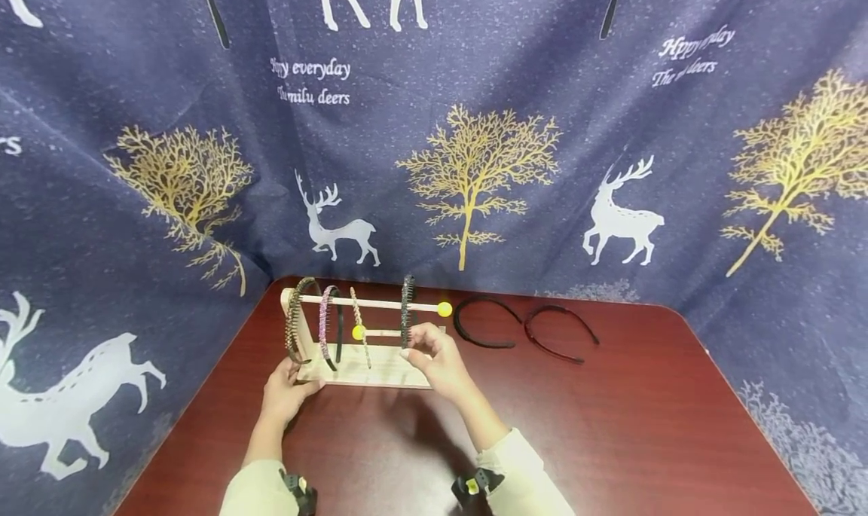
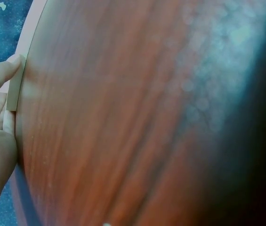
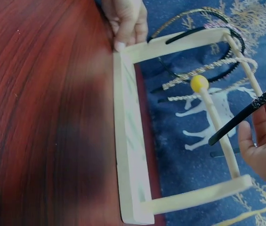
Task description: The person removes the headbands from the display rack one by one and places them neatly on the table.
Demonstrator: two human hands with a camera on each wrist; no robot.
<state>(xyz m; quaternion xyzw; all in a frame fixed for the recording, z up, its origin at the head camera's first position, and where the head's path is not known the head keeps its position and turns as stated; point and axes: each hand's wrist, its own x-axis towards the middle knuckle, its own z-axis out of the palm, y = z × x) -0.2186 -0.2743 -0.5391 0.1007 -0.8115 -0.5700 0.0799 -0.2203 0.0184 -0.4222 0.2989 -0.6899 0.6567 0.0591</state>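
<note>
A light wooden headband rack (image 1: 386,370) stands on the table with two rods, each ending in a yellow ball. My left hand (image 1: 282,397) grips the left front corner of its base, the thumb (image 2: 3,73) lying along the edge. Near the right end of the upper rod, my right hand (image 1: 439,361) pinches the lower part of a black sparkly headband (image 1: 408,305). Further left on that rod hang a gold beaded headband (image 1: 292,320), a pink glittery headband (image 1: 324,324) and a thin pale twisted headband (image 1: 357,316).
Right of the rack, a black headband (image 1: 484,343) and a dark red headband (image 1: 551,350) lie on the reddish-brown table (image 1: 610,425). Behind the table hangs a blue cloth (image 1: 407,222) printed with deer and trees.
</note>
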